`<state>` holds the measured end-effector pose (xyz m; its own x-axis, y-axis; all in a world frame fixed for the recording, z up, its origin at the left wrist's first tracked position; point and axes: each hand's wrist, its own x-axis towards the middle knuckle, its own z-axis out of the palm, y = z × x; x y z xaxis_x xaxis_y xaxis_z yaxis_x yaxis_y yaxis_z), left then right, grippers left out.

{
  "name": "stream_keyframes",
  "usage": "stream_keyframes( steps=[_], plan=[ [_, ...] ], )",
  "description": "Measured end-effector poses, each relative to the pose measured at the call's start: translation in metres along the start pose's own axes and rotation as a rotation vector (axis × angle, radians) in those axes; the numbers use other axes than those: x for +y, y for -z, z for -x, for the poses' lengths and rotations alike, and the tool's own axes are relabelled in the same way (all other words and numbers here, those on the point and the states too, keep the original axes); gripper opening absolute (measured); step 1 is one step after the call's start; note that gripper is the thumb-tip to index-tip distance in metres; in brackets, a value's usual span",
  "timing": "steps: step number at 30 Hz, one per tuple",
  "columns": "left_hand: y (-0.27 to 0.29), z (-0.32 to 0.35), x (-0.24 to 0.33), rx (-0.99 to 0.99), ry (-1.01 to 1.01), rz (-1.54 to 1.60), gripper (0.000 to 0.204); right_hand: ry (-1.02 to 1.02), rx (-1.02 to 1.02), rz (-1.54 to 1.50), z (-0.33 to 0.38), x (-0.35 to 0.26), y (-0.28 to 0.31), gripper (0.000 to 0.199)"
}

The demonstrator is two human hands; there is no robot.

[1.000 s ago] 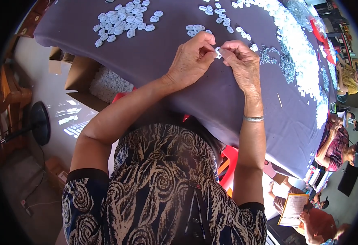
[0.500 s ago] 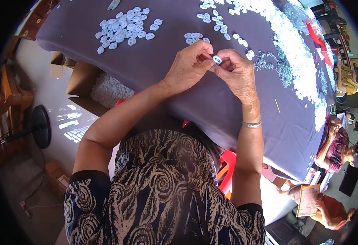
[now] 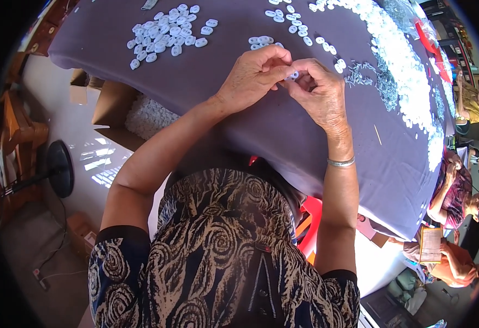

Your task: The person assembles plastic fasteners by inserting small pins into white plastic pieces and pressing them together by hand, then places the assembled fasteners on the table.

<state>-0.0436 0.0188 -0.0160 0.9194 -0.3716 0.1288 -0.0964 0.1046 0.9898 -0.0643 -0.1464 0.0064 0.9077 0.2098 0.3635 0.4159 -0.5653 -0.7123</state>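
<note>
Above the table, my two hands meet at a small white oval plastic piece with two holes (image 3: pixel 293 76). My right hand (image 3: pixel 324 98) pinches it between thumb and fingers from the right. From the left, my left hand (image 3: pixel 253 76) is closed, its thumb tip pressed over the piece and covering part of it. Whether any smaller part is between the fingertips is hidden. Just beyond my left hand lies a small cluster of like white pieces (image 3: pixel 261 41). Thin dark metal screws or pins (image 3: pixel 386 87) lie in a loose pile right of my right hand.
A spread-out pile of white pieces (image 3: pixel 165 33) sits at the far left of the dark tablecloth (image 3: pixel 283 147). A long white heap (image 3: pixel 411 82) runs along the right. A thin stick (image 3: pixel 377 134) lies nearer. Left below stands an open cardboard box (image 3: pixel 108 104). Several people are at the right.
My left thumb has moved over the white plastic piece, which showed more fully before. Both hands stay close together. At the right, a person's orange-framed board has shifted.
</note>
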Motion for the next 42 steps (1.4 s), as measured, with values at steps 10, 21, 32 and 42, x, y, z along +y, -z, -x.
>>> stream_keyframes(
  steps=[10, 21, 32, 42],
  plan=[
    [-0.003, 0.004, -0.008, 0.011, 0.020, 0.014, 0.014, 0.028, 0.044, -0.006, 0.001, 0.001, -0.005, 0.025],
    [-0.008, 0.005, -0.012, 0.038, -0.034, 0.027, 0.018, 0.003, 0.021, -0.053, 0.002, 0.005, -0.004, 0.022],
    [-0.011, 0.007, -0.010, 0.085, -0.048, -0.059, 0.018, 0.173, -0.072, 0.234, 0.002, 0.004, 0.000, 0.029],
    [-0.013, 0.011, -0.001, 0.062, 0.027, 0.061, 0.022, 0.151, -0.176, 0.365, 0.006, 0.000, -0.002, 0.027]
  ],
)
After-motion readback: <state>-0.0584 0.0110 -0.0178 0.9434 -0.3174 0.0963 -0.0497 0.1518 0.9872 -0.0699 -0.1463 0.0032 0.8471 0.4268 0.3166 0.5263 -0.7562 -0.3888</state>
